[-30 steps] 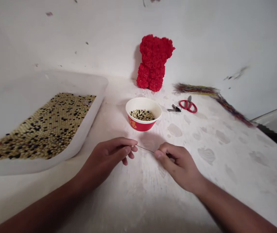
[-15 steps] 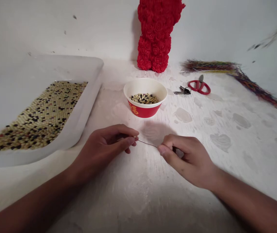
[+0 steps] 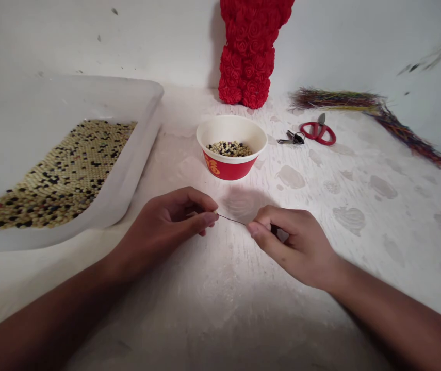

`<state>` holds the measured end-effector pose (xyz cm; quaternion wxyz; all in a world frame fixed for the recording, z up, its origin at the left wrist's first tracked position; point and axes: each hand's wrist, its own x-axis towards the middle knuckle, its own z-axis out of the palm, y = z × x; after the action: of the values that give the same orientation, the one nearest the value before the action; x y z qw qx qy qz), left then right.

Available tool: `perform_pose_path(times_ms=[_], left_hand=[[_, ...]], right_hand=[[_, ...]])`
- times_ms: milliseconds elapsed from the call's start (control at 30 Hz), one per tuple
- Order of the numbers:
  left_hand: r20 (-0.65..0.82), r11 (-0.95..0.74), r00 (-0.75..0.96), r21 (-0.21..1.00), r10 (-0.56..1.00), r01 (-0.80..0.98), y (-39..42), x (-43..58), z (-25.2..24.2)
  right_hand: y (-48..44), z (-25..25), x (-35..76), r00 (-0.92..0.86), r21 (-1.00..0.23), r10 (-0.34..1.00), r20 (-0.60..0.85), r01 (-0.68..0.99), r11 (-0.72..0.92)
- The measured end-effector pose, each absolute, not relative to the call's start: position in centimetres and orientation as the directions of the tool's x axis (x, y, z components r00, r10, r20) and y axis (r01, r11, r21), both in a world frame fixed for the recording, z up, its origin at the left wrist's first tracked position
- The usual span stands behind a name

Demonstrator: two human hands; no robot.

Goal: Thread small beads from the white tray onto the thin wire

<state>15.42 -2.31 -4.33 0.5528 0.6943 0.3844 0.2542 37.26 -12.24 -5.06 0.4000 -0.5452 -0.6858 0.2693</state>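
My left hand and my right hand hover over a white surface, pinching a thin dark wire between them. The wire's taut stretch spans the gap between my fingertips, and its ends disappear inside my fingers. Just beyond my hands stands a red and white paper bowl holding a small heap of cream and dark beads. Neither hand touches the bowl.
To the left lies a white plastic tray with a wide layer of beads. A red rose-covered bear stands at the back, cut off by the frame. Red-handled scissors, keys and a bundle of coloured strands lie to the right.
The whole scene has shifted up in the view, cutting off the bear's top. My hands still hold the wire between them in nearly the same pose.
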Motion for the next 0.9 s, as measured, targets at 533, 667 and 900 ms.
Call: perform_pose_path(times_ms=[533, 667, 900], left_hand=[[-0.115, -0.12, 0.652, 0.945, 0.749, 0.305, -2.6, 15.7, -3.9], [-0.135, -0.132, 0.639, 0.927, 0.757, 0.352, -3.3, 16.0, -3.9], [-0.16, -0.169, 0.665, 0.9, 0.729, 0.402, -3.9, 16.1, -4.2]], right_hand=[[-11.9, -4.9, 37.7, -0.161, -0.735, 0.947, 0.279, 0.599, 0.318], [-11.8, -4.8, 37.2, -0.187, -0.602, 0.898, 0.399, 0.685, 0.41], [-11.4, -4.7, 36.6, -0.382, -0.375, 0.822, 0.423, 0.752, 0.542]])
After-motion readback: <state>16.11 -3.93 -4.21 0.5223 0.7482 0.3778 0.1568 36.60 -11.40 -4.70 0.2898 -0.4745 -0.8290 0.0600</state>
